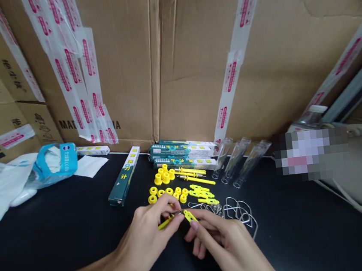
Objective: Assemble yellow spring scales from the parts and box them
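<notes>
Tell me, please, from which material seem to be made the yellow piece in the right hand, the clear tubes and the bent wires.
Yellow piece in the right hand: probably plastic, evenly coloured throughout.
Clear tubes: glass or clear plastic, glossy; transparency and highlights fit both.
Bent wires: likely metal, smooth finish, judging by their silvery shine.

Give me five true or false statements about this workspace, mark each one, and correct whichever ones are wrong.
1. The left hand pinches a yellow rod. True.
2. The right hand holds nothing. False: the right hand holds a yellow slotted piece.
3. Clear tubes are to the right of the yellow flanged bushings. True.
4. The tabletop is white. False: the tabletop is black.
5. Bent metal wires lie beside the right hand. True.
</notes>
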`<control>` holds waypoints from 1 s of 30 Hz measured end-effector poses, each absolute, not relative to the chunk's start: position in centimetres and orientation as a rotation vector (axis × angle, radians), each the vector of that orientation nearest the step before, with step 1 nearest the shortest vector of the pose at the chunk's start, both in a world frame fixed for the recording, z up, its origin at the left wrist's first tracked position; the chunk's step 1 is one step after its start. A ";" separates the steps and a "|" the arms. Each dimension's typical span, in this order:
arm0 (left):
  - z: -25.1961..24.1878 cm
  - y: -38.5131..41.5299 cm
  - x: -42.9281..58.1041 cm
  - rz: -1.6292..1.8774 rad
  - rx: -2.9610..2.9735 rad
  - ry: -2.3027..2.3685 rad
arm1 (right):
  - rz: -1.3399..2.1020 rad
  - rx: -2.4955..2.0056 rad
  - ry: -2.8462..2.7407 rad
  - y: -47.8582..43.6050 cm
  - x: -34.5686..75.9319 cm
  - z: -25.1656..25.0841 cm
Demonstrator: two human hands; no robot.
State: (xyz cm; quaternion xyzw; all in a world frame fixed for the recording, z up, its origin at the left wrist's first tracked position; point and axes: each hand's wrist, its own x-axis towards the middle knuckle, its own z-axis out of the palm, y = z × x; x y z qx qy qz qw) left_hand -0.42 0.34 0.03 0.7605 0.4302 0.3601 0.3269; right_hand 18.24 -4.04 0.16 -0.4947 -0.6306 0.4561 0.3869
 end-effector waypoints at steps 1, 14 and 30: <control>-0.1 0.4 -0.4 0.945 1.992 1.116 | 1.177 -1.245 -1.596 -4.0 18.3 0.1; 0.0 0.5 -0.4 0.979 1.952 1.106 | 1.296 -1.184 -1.518 -4.0 18.6 -0.8; -0.2 0.6 -0.3 0.980 1.963 1.111 | 1.278 -1.177 -1.541 -4.0 18.6 -0.4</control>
